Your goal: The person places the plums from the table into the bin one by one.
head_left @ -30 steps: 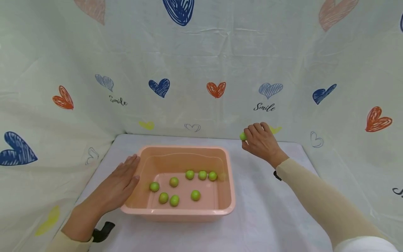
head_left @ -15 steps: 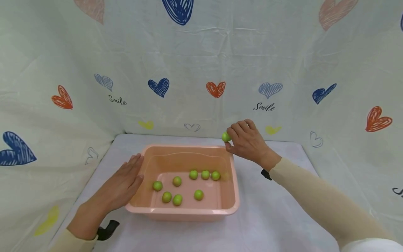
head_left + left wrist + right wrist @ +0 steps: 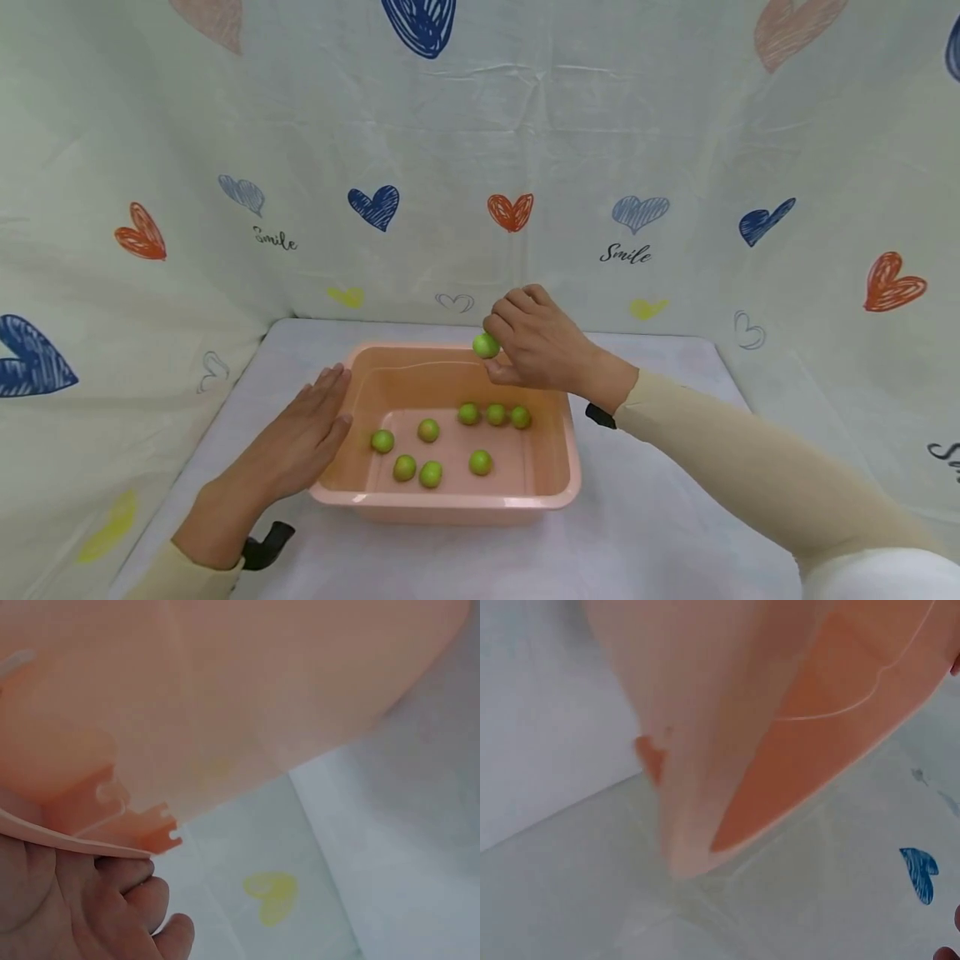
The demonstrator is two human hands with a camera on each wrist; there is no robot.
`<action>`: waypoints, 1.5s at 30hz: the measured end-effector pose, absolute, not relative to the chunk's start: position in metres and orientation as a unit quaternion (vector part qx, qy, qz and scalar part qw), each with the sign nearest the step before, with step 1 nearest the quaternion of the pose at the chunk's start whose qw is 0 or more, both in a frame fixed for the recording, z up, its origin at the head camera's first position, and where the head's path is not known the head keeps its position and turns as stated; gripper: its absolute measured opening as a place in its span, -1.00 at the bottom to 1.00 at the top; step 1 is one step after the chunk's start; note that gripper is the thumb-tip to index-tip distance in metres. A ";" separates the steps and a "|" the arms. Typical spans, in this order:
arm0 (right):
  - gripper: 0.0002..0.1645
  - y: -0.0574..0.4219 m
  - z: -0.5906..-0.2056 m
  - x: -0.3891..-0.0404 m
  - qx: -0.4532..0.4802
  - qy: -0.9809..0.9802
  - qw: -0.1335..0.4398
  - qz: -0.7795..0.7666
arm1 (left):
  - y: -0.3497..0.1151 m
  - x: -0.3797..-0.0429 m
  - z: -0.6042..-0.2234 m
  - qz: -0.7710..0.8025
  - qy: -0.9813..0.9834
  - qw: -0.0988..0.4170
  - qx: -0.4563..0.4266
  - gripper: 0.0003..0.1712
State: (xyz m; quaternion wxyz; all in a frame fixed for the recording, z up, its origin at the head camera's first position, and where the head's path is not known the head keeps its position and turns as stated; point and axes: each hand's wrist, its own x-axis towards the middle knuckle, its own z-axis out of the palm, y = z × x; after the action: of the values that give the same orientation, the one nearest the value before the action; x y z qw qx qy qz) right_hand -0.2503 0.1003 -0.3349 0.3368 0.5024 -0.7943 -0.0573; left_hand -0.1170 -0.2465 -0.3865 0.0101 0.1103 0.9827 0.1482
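Note:
A small round green fruit (image 3: 486, 346) is pinched between the thumb and fingers of my right hand (image 3: 540, 346), over the back rim of a pink plastic basin (image 3: 442, 502). Several similar green fruits (image 3: 481, 462) lie spread on the basin's floor. My left hand (image 3: 300, 437) rests along the basin's left rim, its fingers straight and close together. In the left wrist view, the left fingers (image 3: 150, 900) lie under the rim, against the basin's outer side. Only bits of the right fingertips (image 3: 946, 953) show at the right wrist view's edge, where the fruit is hidden.
The basin stands on a table with a white cover (image 3: 645, 467). A pale curtain (image 3: 555, 142) printed with hearts and "Smile" hangs right behind the table and along both sides. Black straps (image 3: 267, 546) show at both wrists.
My right hand has moved left with the green fruit, from beside the basin to over its back rim. The basin and my left hand have shifted slightly to the right.

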 end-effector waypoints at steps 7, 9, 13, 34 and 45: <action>-0.61 0.066 -0.337 -0.240 0.521 -0.793 0.312 -0.051 | -0.246 -0.117 -0.386 0.147 0.982 0.007 0.116 -0.23; -0.61 0.057 -0.340 -0.238 0.528 -0.792 0.303 -0.051 | -0.246 -0.117 -0.386 0.146 0.983 0.006 0.115 -0.23; -0.61 0.043 -0.348 -0.235 0.542 -0.787 0.288 -0.060 | -0.245 -0.116 -0.386 0.145 0.983 0.007 0.114 -0.23; -0.49 0.031 -0.380 -0.227 0.554 -0.799 0.183 -0.147 | -0.247 -0.115 -0.386 0.148 0.981 0.001 0.129 -0.24; -0.61 0.056 -0.344 -0.226 0.471 -0.837 0.260 -0.100 | -0.246 -0.114 -0.387 0.141 0.981 -0.007 0.130 -0.24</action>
State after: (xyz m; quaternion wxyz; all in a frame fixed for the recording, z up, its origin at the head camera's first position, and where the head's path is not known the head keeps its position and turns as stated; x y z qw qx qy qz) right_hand -0.2259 0.0559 -0.3438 0.2598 0.4713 -0.8368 -0.1004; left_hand -0.1141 -0.2464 -0.3873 -0.0072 0.1299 0.9814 0.1411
